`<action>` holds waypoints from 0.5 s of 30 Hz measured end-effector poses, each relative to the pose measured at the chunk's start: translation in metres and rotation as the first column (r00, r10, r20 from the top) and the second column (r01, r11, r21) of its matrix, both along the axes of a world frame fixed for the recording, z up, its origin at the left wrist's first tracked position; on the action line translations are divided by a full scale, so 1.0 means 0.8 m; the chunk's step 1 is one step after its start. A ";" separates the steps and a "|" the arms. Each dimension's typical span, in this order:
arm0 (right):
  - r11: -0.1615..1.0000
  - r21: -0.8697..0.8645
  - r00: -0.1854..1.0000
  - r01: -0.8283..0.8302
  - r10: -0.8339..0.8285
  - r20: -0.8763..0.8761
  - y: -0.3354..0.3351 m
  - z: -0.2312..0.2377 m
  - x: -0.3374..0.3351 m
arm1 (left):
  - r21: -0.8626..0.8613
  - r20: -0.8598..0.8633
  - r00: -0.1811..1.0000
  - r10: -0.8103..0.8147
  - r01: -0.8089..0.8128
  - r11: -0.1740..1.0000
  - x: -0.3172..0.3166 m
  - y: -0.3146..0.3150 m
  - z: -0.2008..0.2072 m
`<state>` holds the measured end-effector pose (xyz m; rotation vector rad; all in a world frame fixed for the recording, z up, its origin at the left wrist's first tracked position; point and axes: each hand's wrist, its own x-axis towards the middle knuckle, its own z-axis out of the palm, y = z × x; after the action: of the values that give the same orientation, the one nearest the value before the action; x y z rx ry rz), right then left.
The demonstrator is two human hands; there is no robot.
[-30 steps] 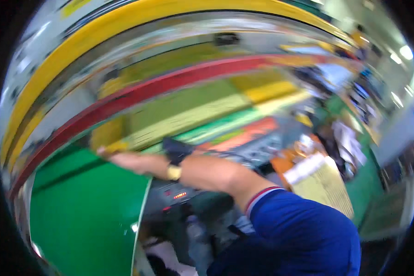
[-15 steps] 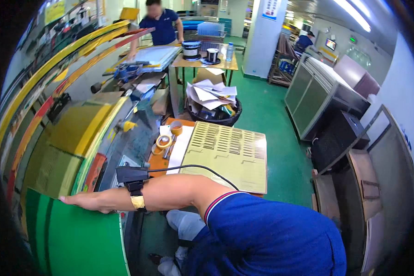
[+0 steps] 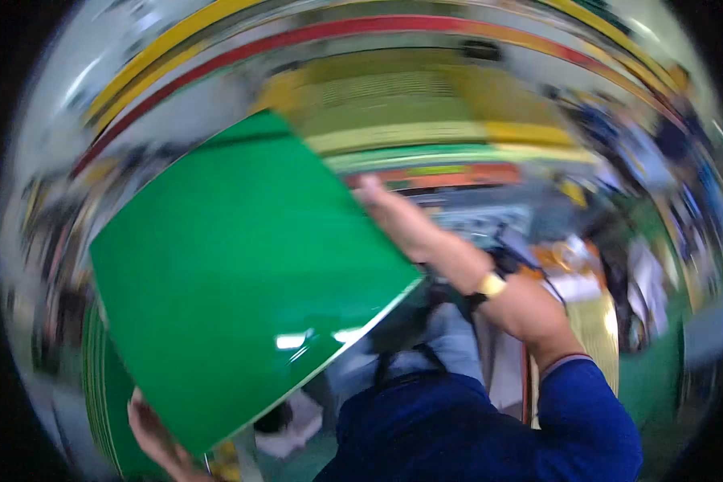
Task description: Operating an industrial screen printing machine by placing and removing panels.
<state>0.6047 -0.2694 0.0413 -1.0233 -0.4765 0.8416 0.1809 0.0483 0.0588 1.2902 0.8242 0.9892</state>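
A large glossy green panel (image 3: 241, 257) is held up at a tilt, spanning the left and middle of the view. My right hand (image 3: 390, 210) grips its right edge, the fingers blurred and partly out of sight behind it. At the panel's lower left edge, my left hand (image 3: 149, 430) is closed on it, with most of the fingers hidden underneath. A yellow band (image 3: 491, 285) and a dark strap with a small device circle my right wrist. Light reflects off the panel near its lower edge.
Beyond the panel stands a machine with a yellow-green screen frame (image 3: 394, 96) under curved red (image 3: 361, 28) and yellow bars. A yellowish slotted panel (image 3: 594, 345) lies at right. Stacked green sheets (image 3: 104, 386) sit at lower left. Much of the background is blurred.
My view has swung left toward the machine. The green panel, low at the left before, is now lifted and tilted in front of me, and my left hand has come into view on it.
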 end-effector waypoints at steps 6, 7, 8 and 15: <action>0.897 0.115 0.905 -0.426 0.424 0.044 0.165 -0.017 -0.082 | 0.044 0.214 0.929 0.301 -0.317 0.947 -0.169 -0.098 -0.021; 0.896 0.118 0.898 -0.429 0.408 0.165 0.193 -0.016 -0.093 | 0.110 0.244 0.916 0.318 -0.352 0.929 -0.192 -0.105 -0.031; 0.897 0.126 0.882 -0.424 0.377 0.283 0.218 -0.015 -0.107 | 0.176 0.273 0.906 0.324 -0.378 0.909 -0.211 -0.110 -0.041; 0.798 0.322 0.657 -0.510 0.119 0.745 0.374 0.092 -0.242 | 0.174 0.083 0.623 0.778 -0.778 0.604 -0.318 -0.102 -0.051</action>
<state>0.4111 0.0301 0.1150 -0.7202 -1.5108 0.5525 -0.0737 -0.0334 0.0184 1.0718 1.3800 1.8090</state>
